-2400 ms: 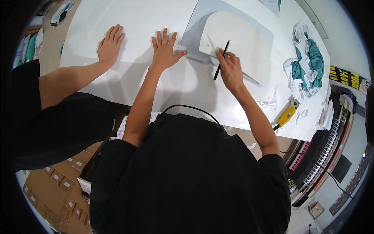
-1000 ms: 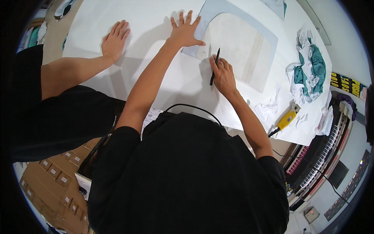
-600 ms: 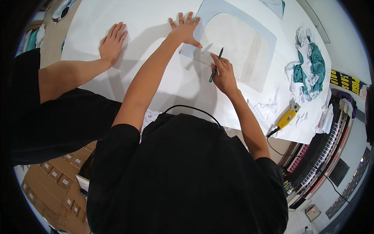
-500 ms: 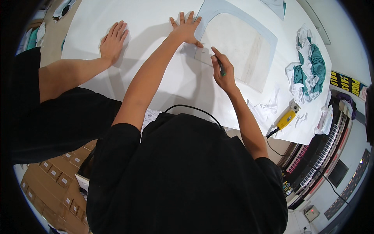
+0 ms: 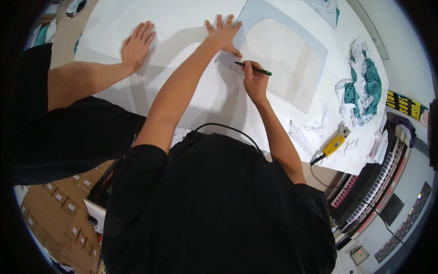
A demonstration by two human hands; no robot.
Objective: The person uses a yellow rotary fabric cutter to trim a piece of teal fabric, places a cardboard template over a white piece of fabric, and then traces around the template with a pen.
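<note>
My left hand (image 5: 223,36) lies flat with its fingers spread, at the left edge of a light blue-grey piece of cloth (image 5: 263,9). Over that cloth lies a whitish, curved-top flat panel (image 5: 278,50), which looks like a pattern template. In my right hand (image 5: 256,84) is a dark pen (image 5: 263,71) with a green end. Its tip points left, close to my left thumb near the panel's lower left corner. Whether the tip touches the surface I cannot tell.
Another person's hand (image 5: 138,44) rests flat on the white table (image 5: 178,23) at left. Crumpled white and green cloth (image 5: 365,86) lies at right, near a yellow corded rotary cutter (image 5: 334,144) and white scraps (image 5: 310,131). Cardboard boxes (image 5: 59,228) are stacked at lower left.
My right hand has moved slightly left and down, and the pen has swung so its tip now points left beside my left thumb. My left hand remains spread on the cloth's edge.
</note>
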